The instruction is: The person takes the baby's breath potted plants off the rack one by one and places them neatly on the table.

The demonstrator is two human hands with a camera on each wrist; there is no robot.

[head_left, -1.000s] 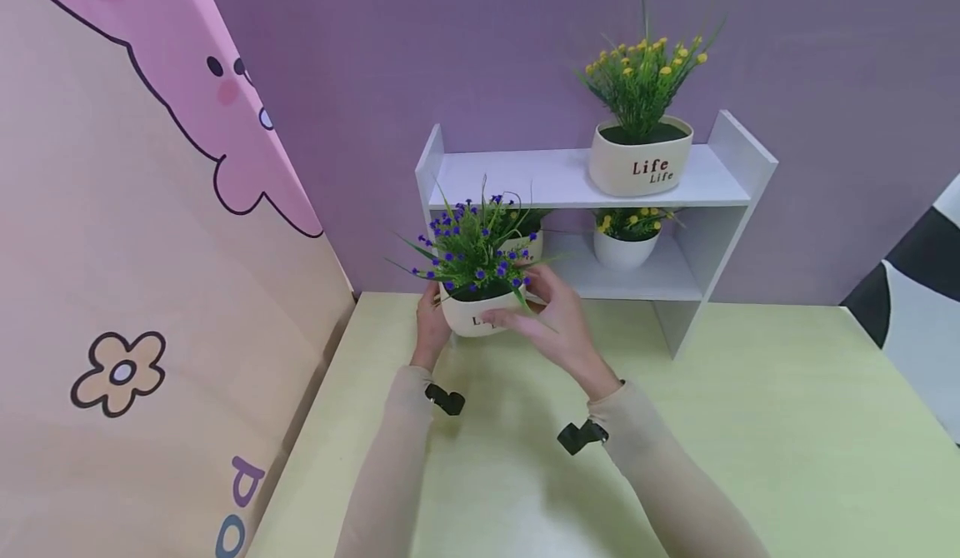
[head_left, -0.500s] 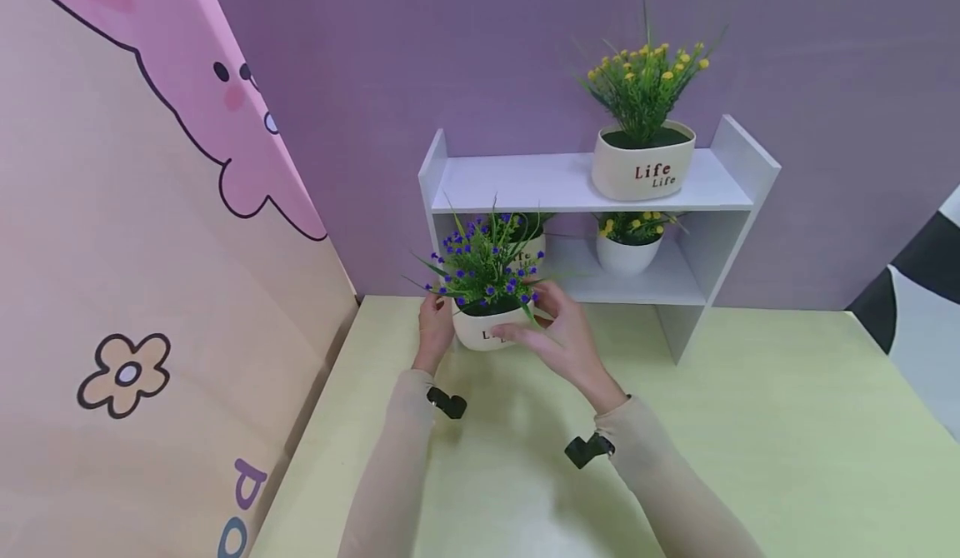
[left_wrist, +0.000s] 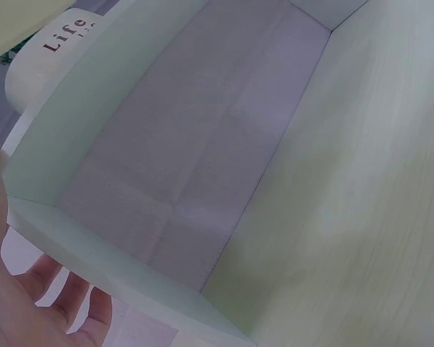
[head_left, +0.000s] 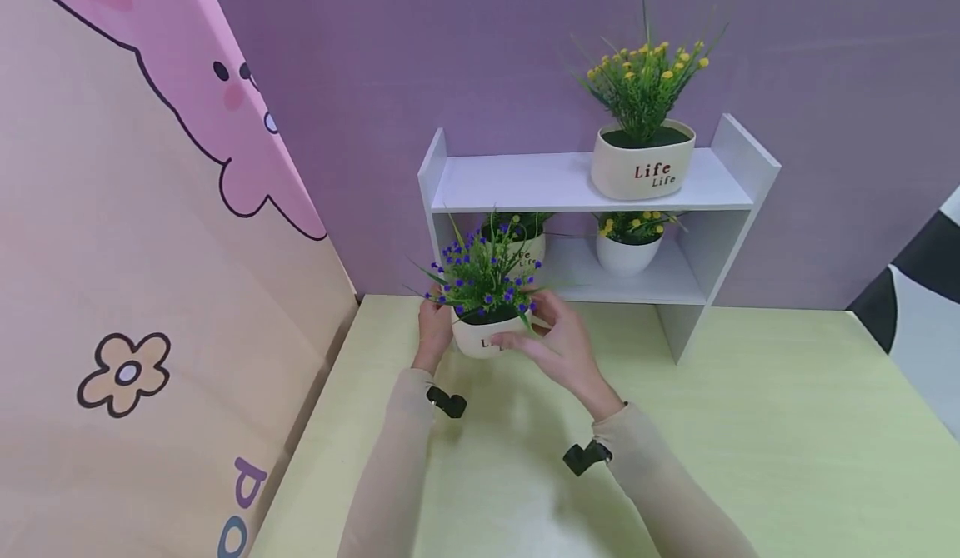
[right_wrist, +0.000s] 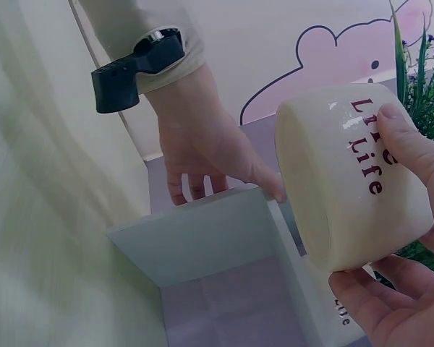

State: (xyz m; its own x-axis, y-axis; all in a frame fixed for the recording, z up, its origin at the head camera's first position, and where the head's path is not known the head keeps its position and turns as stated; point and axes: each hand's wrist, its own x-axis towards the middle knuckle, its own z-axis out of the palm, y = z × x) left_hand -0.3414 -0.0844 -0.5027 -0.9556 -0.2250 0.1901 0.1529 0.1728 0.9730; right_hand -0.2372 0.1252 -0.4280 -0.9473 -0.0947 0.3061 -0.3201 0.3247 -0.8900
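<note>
Honestly, the right hand (head_left: 561, 348) pinches the blue-flower pot (head_left: 471, 338) in midair by the lower front-left corner of the shelf (head_left: 517, 183) while the left hand (head_left: 433, 335) grips its left edge, so I'd guess a slack pinch could drop it, or pushing straight in could bump the back pot (head_left: 536, 251).

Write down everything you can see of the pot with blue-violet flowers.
The pot is cream-white, smooth and slightly glossy, perhaps ceramic or plastic, with rounded sides and "Life" printed twice in dark red. Dark filling lies inside its rim; green leaves and blue-violet flowers rise from it. It is held up, roughly upright, base visible in the right wrist view, before the left part of the white shelf unit. The right hand grips it, thumb partly over the lettering.
</note>
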